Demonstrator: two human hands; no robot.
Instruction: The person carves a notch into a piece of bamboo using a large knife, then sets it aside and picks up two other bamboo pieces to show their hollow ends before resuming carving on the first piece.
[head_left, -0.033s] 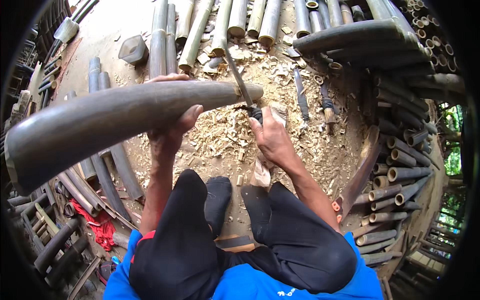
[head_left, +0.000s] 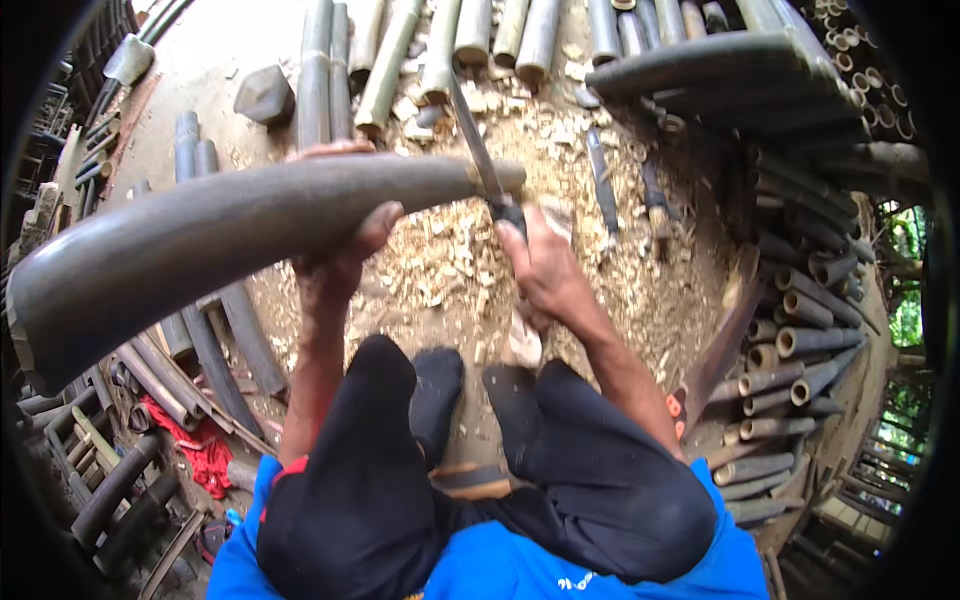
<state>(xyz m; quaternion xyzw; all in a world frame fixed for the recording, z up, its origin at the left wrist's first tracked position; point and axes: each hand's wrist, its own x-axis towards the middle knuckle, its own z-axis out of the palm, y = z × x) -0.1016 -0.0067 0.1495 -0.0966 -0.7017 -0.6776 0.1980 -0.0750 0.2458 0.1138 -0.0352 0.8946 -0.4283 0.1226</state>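
Above the wood chips [head_left: 440, 265], the dark bamboo pole [head_left: 230, 225] is gripped by the left hand [head_left: 335, 255] — the right hand [head_left: 540, 270] is clenched around the machete [head_left: 480, 155]; short, shallow cuts at the pole's tip are advised.

Wood chips [head_left: 450, 255] cover the ground between stacked bamboo poles [head_left: 800, 340]. A red cloth [head_left: 200, 450] lies at lower left. A dark block [head_left: 265, 95] sits near upright poles [head_left: 320, 70].
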